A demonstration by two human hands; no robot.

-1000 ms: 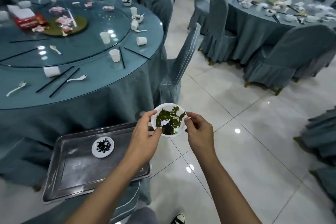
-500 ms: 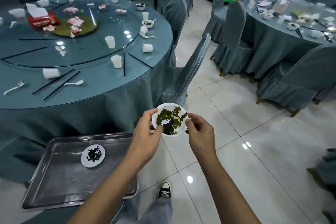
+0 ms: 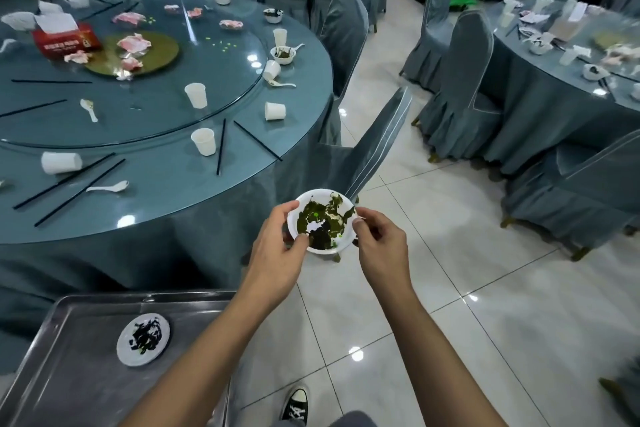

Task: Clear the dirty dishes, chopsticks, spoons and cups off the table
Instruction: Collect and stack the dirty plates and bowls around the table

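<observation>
At frame centre, off the bench (image 3: 156,191) and above the floor (image 3: 467,315), the left hand (image 3: 277,253) and the right hand (image 3: 381,250) pinch opposite sides of the dirty dish (image 3: 323,222), probably so its green leftovers (image 3: 334,215) do not spill

A white bowl (image 3: 325,218) smeared with dark green scraps is held level between the left hand (image 3: 273,260) and right hand (image 3: 381,253). A dirty plate (image 3: 143,344) lies flat, lower left of them.

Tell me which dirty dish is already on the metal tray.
The small white dish with dark scraps, lying alone on the tray. The greener dish is gripped by the left hand and right hand.
</observation>
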